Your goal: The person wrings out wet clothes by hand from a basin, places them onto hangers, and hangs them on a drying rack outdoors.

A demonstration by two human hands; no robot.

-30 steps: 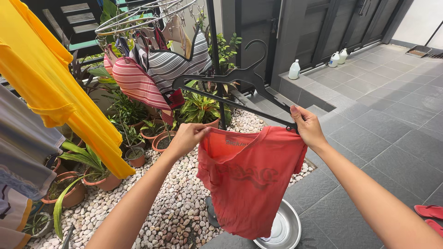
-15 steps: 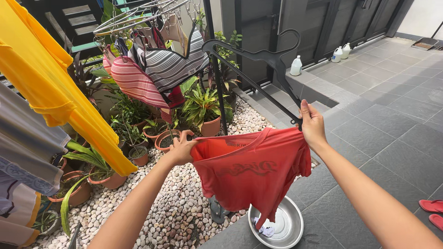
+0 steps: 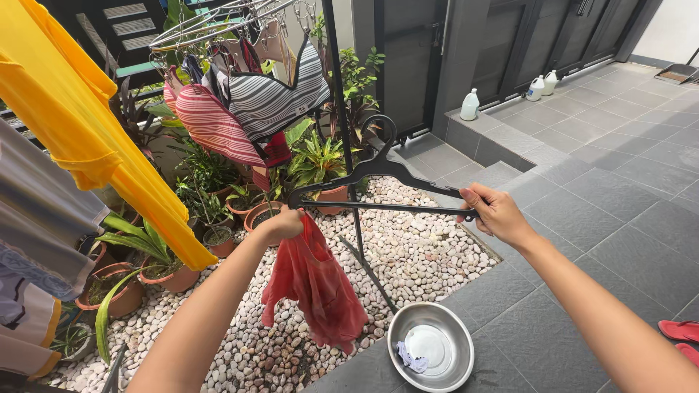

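Note:
My left hand (image 3: 282, 224) grips a damp red T-shirt (image 3: 314, 282) by one edge, and the shirt hangs bunched and limp below the fist. My right hand (image 3: 495, 211) holds a black plastic hanger (image 3: 375, 173) by one end, so the hanger lies nearly level and points left towards the shirt. The hanger's hook sticks up near the black pole (image 3: 344, 124). Hanger and shirt are apart.
A steel basin (image 3: 431, 348) with a small cloth sits on the grey tiles below. Potted plants (image 3: 317, 169) stand on white pebbles (image 3: 408, 247). A yellow shirt (image 3: 95, 138) hangs at left, striped garments (image 3: 255, 102) on a round clip rack. Bottles (image 3: 470, 105) rest on a step.
My right hand let go of the red shirt and kept only the hanger, which swung down to level. The shirt now droops from my left hand alone.

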